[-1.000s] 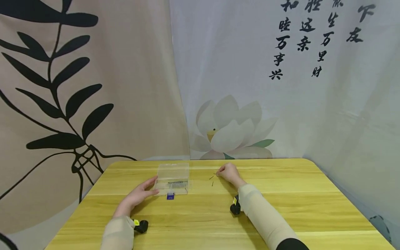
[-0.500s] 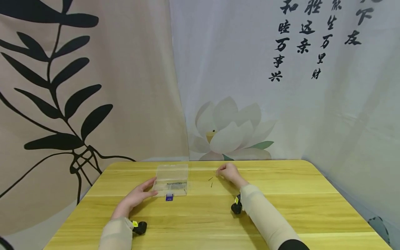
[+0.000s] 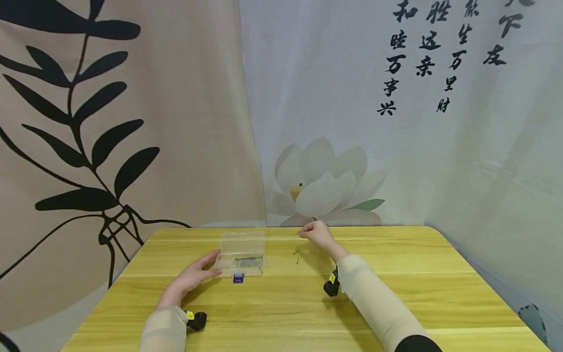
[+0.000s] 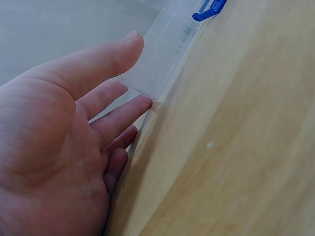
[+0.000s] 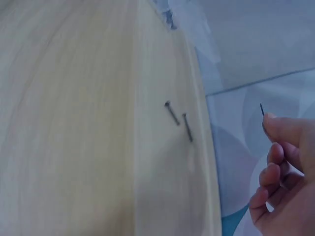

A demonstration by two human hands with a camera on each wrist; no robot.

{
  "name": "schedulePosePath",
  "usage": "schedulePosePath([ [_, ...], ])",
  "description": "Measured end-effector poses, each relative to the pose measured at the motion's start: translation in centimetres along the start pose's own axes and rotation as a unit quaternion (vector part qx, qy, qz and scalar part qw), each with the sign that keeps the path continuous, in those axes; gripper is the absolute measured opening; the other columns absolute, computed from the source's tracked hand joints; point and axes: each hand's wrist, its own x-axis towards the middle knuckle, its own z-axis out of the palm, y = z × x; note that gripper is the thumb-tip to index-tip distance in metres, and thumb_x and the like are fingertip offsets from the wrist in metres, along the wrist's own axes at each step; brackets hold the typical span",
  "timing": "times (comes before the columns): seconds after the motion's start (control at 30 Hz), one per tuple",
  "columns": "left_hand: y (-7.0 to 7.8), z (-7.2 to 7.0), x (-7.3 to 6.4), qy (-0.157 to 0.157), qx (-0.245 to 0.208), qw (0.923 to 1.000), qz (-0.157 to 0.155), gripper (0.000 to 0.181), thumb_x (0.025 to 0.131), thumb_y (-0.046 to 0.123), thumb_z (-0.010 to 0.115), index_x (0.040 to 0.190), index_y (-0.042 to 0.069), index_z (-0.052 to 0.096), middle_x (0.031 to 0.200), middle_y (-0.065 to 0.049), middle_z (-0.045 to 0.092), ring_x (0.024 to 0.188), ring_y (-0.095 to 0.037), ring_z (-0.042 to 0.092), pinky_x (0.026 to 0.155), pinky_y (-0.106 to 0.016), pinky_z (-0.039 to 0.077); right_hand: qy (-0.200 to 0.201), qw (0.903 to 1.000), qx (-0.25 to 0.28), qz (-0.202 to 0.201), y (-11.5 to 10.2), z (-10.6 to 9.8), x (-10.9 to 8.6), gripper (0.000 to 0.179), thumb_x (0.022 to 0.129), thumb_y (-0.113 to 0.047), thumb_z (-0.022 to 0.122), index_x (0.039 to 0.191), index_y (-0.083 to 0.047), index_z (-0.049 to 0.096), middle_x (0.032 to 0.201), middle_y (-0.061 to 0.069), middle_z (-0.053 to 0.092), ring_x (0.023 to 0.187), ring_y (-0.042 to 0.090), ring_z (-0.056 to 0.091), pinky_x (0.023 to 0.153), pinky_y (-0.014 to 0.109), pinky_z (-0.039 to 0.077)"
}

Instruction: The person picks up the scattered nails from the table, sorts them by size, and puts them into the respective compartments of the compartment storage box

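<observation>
A clear plastic box (image 3: 242,243) stands with its lid raised, a few dark screws inside and a blue latch (image 3: 238,278) at its front. My left hand (image 3: 192,277) is at the box's left side, fingers extended; in the left wrist view fingertips touch the near end of the box (image 4: 156,59). Over the back of the table, my right hand (image 3: 318,234) pinches a thin dark screw (image 5: 262,109) between thumb and forefinger, its other fingers curled. Two more screws (image 5: 172,114) lie on the table below and left of that hand.
The wooden table (image 3: 272,313) ends at a back edge just behind the box and right hand. A printed cloth (image 3: 211,122) with a leafy plant, a lotus and writing hangs behind it. Small black cameras (image 3: 198,321) sit on both wrists.
My right hand has lifted away from the tabletop, up and slightly left, carrying the pinched screw. The left hand and the box hold still.
</observation>
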Motion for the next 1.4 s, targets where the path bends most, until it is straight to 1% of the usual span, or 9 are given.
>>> schedulePosePath([
  [0.2,-0.1,0.0,0.1,0.002,0.010,0.9999,-0.002,0.074,0.094,0.026,0.066,0.153,0.006,0.026,0.155,-0.022,0.026,0.141,-0.044,0.019,0.110,-0.064,0.016,-0.026,0.9995,0.005,-0.016,-1.8,0.4,0.4,0.011,0.089,-0.012,0.070,0.093,-0.004,0.077,0.094,0.005,0.073,0.086,0.019,0.066,0.077,0.037,0.055],
  [0.4,0.0,0.0,0.1,0.003,0.014,0.9999,-0.002,0.075,0.094,0.028,0.066,0.153,0.006,0.025,0.155,-0.022,0.025,0.142,-0.043,0.019,0.110,-0.063,0.016,-0.049,0.9982,-0.005,-0.034,-3.4,1.2,0.7,0.011,0.089,-0.013,0.070,0.091,-0.006,0.077,0.093,0.005,0.073,0.082,0.017,0.066,0.072,0.033,0.054],
  [0.57,0.3,-0.1,0.2,0.006,0.020,0.9998,-0.006,0.076,0.093,0.030,0.066,0.153,0.006,0.025,0.155,-0.023,0.025,0.141,-0.044,0.018,0.110,-0.063,0.015,-0.071,0.9967,-0.007,-0.037,-4.5,2.1,0.7,0.011,0.090,-0.016,0.070,0.092,-0.009,0.078,0.096,0.003,0.073,0.089,0.018,0.066,0.076,0.033,0.055],
  [0.67,0.4,-0.1,0.2,0.007,0.018,0.9998,-0.007,0.077,0.093,0.030,0.066,0.154,0.006,0.025,0.155,-0.023,0.025,0.142,-0.044,0.018,0.110,-0.063,0.015,-0.086,0.9950,-0.005,-0.050,-5.0,2.6,0.6,0.011,0.090,-0.016,0.069,0.092,-0.009,0.078,0.097,0.003,0.072,0.092,0.019,0.066,0.079,0.034,0.055],
  [0.83,0.6,-0.1,0.2,0.006,0.020,0.9998,-0.005,0.076,0.094,0.028,0.065,0.154,0.006,0.024,0.155,-0.023,0.025,0.142,-0.043,0.018,0.110,-0.062,0.015,-0.101,0.9924,-0.007,-0.070,-5.6,3.8,0.3,0.011,0.090,-0.014,0.070,0.092,-0.006,0.077,0.094,0.002,0.072,0.087,0.016,0.065,0.076,0.032,0.054],
  [1.07,0.6,0.0,0.1,0.007,0.016,0.9998,-0.005,0.075,0.094,0.026,0.066,0.153,0.005,0.025,0.154,-0.024,0.026,0.141,-0.044,0.019,0.110,-0.063,0.017,-0.116,0.9902,-0.022,-0.074,-5.9,5.5,-0.1,0.009,0.088,-0.016,0.072,0.090,-0.008,0.078,0.093,0.000,0.072,0.073,0.010,0.058,0.060,0.026,0.046],
  [1.17,0.7,0.1,0.1,0.009,0.014,0.9998,-0.008,0.076,0.093,0.026,0.066,0.153,0.005,0.025,0.154,-0.024,0.026,0.141,-0.044,0.019,0.110,-0.063,0.016,-0.126,0.9894,-0.016,-0.071,-6.0,6.2,-0.3,0.008,0.088,-0.015,0.073,0.088,-0.009,0.078,0.093,-0.001,0.072,0.074,0.009,0.058,0.060,0.025,0.045],
  [1.23,0.6,0.1,0.1,0.011,0.016,0.9998,-0.009,0.076,0.093,0.026,0.066,0.153,0.005,0.025,0.154,-0.023,0.026,0.141,-0.043,0.019,0.111,-0.062,0.016,-0.133,0.9887,-0.008,-0.070,-6.0,6.6,-0.5,0.007,0.088,-0.014,0.072,0.088,-0.009,0.077,0.093,-0.001,0.072,0.077,0.008,0.059,0.063,0.024,0.046],
  [1.4,0.5,0.1,0.1,0.017,0.020,0.9996,-0.013,0.075,0.093,0.026,0.067,0.153,0.005,0.026,0.154,-0.023,0.027,0.141,-0.043,0.019,0.111,-0.062,0.015,-0.146,0.9856,-0.002,-0.086,-5.9,7.7,-0.9,0.008,0.087,-0.011,0.072,0.088,-0.005,0.078,0.090,0.001,0.073,0.079,0.008,0.061,0.065,0.023,0.048],
])
